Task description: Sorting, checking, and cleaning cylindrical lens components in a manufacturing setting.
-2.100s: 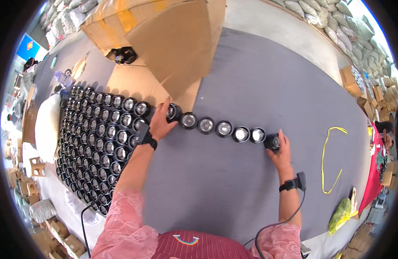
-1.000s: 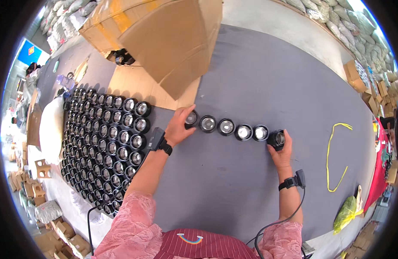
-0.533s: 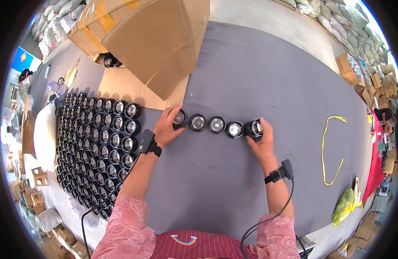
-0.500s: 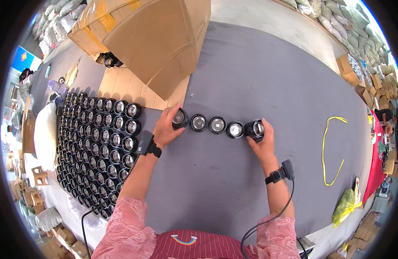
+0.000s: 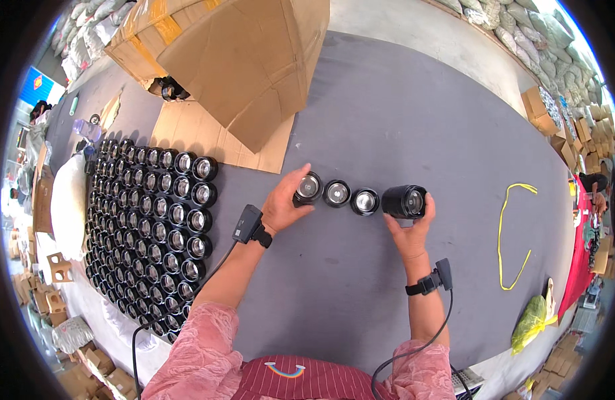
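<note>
In the middle of the table, a short row of black round cup-shaped parts with silvery centres runs left to right. My left hand (image 5: 285, 203) grips the leftmost round part (image 5: 309, 187), fingers on its far side and thumb on its near side. Two more stand untouched, a middle round part (image 5: 337, 193) and another round part (image 5: 365, 201). At the right end my right hand (image 5: 412, 230) holds a longer black cylinder (image 5: 402, 201), tilted with its silvery end toward the right. Whether this is one piece or two stacked parts, I cannot tell.
Many similar black parts (image 5: 162, 209) stand in close rows on the left. Behind them a large cardboard box (image 5: 254, 73) rests by a flat cardboard sheet (image 5: 221, 143). A yellow strap (image 5: 501, 233) and a yellow-green bag (image 5: 531, 320) lie on the right. Cables trail from both wrists.
My left hand has moved right, from the former leftmost part to the one beside it. That former end part is gone from its place. The piece in my right hand now looks longer.
</note>
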Tool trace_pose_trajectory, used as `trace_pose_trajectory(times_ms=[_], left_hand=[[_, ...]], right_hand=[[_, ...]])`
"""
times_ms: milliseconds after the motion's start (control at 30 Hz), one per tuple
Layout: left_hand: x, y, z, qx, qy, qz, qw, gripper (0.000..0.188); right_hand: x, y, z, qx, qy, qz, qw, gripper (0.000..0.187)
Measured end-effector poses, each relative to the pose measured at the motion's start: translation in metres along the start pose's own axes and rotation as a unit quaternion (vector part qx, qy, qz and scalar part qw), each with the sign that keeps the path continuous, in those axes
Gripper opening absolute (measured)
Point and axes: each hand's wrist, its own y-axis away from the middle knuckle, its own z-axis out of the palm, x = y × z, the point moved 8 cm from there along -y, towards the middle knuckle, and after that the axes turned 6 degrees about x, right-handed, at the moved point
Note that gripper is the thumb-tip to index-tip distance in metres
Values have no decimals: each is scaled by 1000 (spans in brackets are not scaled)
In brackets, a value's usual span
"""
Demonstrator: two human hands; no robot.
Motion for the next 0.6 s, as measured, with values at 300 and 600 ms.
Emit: trace_pose_trajectory(times_ms=[300,600], left_hand=[[-15,6,9,59,-35,27,997,103],[33,-17,4,98,37,28,994,100]], right_hand=[[-34,6,57,-99,-16,-86,991,91],[-26,13,64,-108,-11,-54,993,98]])
